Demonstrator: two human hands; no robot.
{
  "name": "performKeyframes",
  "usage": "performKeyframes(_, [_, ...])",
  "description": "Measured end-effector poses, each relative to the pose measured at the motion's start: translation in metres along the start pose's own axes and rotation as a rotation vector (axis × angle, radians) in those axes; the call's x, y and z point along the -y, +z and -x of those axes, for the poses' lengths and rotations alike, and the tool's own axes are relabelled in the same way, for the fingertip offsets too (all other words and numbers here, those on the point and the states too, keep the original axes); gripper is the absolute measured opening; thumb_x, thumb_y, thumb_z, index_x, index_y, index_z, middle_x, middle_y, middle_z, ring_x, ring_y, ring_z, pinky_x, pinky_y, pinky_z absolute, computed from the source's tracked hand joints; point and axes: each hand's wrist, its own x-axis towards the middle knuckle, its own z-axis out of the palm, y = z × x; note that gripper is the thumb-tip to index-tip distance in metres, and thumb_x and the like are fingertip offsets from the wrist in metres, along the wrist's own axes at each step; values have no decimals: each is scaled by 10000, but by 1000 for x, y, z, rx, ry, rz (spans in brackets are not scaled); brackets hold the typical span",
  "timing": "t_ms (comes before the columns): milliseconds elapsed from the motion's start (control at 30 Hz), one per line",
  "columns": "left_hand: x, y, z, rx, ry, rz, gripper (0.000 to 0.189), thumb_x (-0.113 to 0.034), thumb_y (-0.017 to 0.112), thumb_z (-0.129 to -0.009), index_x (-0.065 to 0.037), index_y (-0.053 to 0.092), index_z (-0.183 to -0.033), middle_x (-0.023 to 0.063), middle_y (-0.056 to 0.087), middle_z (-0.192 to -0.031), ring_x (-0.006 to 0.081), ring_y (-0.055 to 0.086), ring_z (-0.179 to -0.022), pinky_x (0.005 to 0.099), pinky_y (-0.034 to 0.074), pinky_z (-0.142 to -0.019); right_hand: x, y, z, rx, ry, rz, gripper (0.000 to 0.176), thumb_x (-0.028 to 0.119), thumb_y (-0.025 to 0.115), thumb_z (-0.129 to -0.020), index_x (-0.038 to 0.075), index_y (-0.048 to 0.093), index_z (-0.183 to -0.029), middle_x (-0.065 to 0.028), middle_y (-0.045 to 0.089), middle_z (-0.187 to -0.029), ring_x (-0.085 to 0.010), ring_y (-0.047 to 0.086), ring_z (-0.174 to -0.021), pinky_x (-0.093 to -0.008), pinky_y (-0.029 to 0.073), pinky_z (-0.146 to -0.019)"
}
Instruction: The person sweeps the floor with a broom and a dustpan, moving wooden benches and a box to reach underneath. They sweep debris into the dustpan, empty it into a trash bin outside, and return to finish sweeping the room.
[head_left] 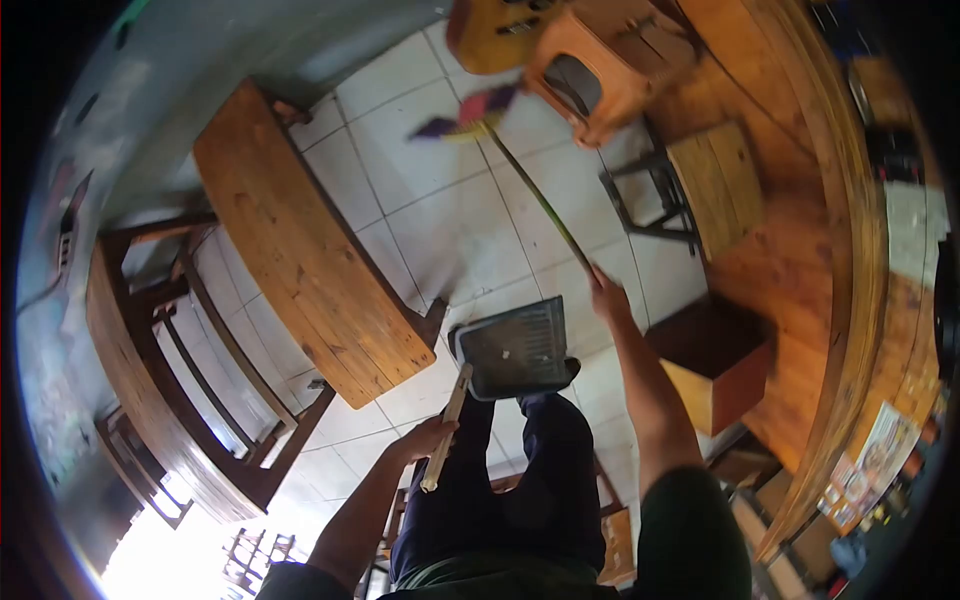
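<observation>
— Your dark trousers [552, 455] lie nearest; what's in your left hand [430, 440]?
— It grips the pale handle [452, 407] of the dustpan [512, 350] at your feet. Your right hand [608, 298] clasps the broom [545, 200]; print on the poster [878, 465] is too small to read.

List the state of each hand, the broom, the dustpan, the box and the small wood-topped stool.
Left hand: closed on the dustpan's handle.
Right hand: closed on the broom's stick.
Broom: held, head blurred; floor contact unclear.
Dustpan: held, pale speck inside.
Box: open-topped, interior dark.
Stool: upright, unoccupied.
</observation>
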Motion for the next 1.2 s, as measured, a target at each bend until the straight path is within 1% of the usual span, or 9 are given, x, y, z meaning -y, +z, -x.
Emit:
performKeyframes(200, [27,-18,-21,-99,-126,-272,349,-381,465,-849,-41,475,-930,46,515,-730,153,508,-638,311,427,-581,27,-12,-34,108,70,108,320,305,359,-875,185,460,-1154,-127,590,-977,-330,556,-889,-408,461,-762])
performKeyframes(367, [26,-12,-22,-120,-179,-456,382,-401,443,-854,-29,487,-927,70,525,-769,185,514,-716,338,429,-638,-210,7,211,344,4,499,484,196,354,-859,264,245,-1325,-103,504,-1177,-329,564,-911,-414,456,-799])
performKeyframes(400, [27,-10,-23,-119,-173,-457,382,-401,443,-854,-29,487,-927,70,525,-769,185,514,-716,338,429,-638,-170,-45,251,558,516,332,448,271,335,-875,297,260,-1316,-140,530,-1126,-344,556,-927,-425,445,-816])
performKeyframes(433, [30,-8,-25,-103,-198,-483,384,-399,446,-853,-27,486,-938,76,525,-785,188,516,-733,341,434,-643,-198,-47,298,545,628,327,408,353,310,-883,327,306,-1291,-180,566,-1035,-354,560,-906,-431,444,-807])
performKeyframes(567, [37,2,-34,-65,-211,-504,308,-321,439,-871,-24,469,-948,70,515,-767,164,517,-673,321,445,-636,-216,-56,392,357,495,29,371,268,408,-857,219,435,-1224,-213,588,-884,-358,588,-785,-436,470,-688])
performKeyframes(767, [48,30,-25,-149,-230,-622,348,-341,457,-862,-17,470,-987,74,535,-807,171,519,-741,327,439,-685,-149,42,281,162,149,-164,375,248,418,-863,234,382,-1236,-203,572,-686,-394,556,-636,-475,436,-571])
performKeyframes(933, [45,39,-13,-232,-164,-653,367,-358,467,-859,-20,474,-1004,72,544,-795,162,525,-723,322,440,-679,6,113,82,56,-304,-202,452,178,405,-826,143,292,-1262,-190,595,-895,-371,586,-718,-463,466,-631])
performKeyframes(1067, [65,24,-26,-293,-149,-621,328,-334,462,-868,-30,471,-991,55,522,-717,155,522,-604,316,450,-596,144,64,0,181,-86,-178,497,83,477,-747,164,374,-1226,-148,580,-993,-295,589,-845,-398,488,-671])
performKeyframes(1200, [75,2,-35,-247,-211,-640,319,-341,452,-868,-36,458,-963,50,510,-700,158,517,-597,316,448,-584,111,79,15,187,-45,-158,562,59,499,-735,215,352,-1254,-137,593,-909,-311,593,-844,-390,491,-671])
